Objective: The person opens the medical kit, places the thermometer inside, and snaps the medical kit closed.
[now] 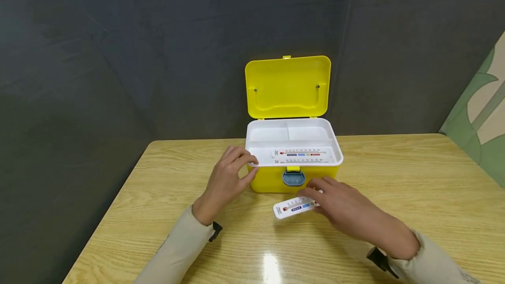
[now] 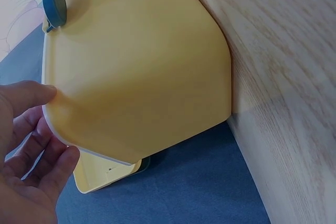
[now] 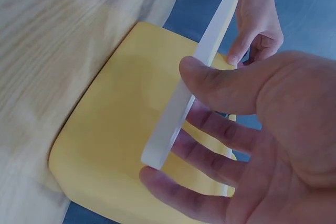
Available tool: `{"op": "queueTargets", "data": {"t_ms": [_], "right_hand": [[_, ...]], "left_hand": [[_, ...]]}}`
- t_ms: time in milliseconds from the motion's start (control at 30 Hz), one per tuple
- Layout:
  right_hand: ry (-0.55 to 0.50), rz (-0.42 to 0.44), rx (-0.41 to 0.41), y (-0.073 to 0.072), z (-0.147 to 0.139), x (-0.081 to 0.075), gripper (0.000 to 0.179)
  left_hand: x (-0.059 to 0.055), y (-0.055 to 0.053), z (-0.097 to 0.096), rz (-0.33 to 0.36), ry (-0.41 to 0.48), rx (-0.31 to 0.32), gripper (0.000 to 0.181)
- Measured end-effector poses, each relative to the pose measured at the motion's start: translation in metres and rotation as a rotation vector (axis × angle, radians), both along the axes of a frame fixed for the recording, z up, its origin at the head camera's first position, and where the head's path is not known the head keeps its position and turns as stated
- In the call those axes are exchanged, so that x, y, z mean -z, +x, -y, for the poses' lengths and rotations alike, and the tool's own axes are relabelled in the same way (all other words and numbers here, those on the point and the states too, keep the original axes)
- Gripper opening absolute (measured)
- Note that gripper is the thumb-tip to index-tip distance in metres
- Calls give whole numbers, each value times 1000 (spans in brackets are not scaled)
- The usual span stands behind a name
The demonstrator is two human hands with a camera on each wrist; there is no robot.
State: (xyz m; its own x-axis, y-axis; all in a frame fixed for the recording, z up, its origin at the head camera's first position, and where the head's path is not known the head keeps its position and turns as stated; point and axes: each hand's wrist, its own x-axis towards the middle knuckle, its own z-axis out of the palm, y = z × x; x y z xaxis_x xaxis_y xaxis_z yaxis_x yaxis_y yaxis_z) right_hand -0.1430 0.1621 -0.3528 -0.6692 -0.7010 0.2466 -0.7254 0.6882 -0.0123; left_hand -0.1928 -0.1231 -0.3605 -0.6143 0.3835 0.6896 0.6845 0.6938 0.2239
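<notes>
A yellow storage box stands on the table with its lid raised and a white divided tray inside its top. Two thermometers lie in the tray's front compartment, the farther thermometer showing its printed scale. My left hand pinches the rim at the front left corner, thumb against the yellow wall. In front of the box, my right hand holds a white strip thermometer above the table, thumb on one face and fingers on the other. A grey-blue latch hangs at the box's front.
The light wooden table reaches back to a dark padded wall close behind the box. A green and beige patterned panel is at the far right.
</notes>
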Motion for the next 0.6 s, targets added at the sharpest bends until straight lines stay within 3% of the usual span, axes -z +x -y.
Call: {"op": "queueTargets", "data": {"t_ms": [367, 600], "right_hand": [[-7, -79, 28, 3, -2, -9, 47], [-18, -68, 43, 4, -6, -17, 52]], "left_hand": [[0, 0, 0, 9, 2, 2, 13], [0, 0, 1, 5, 0, -1, 14]]}}
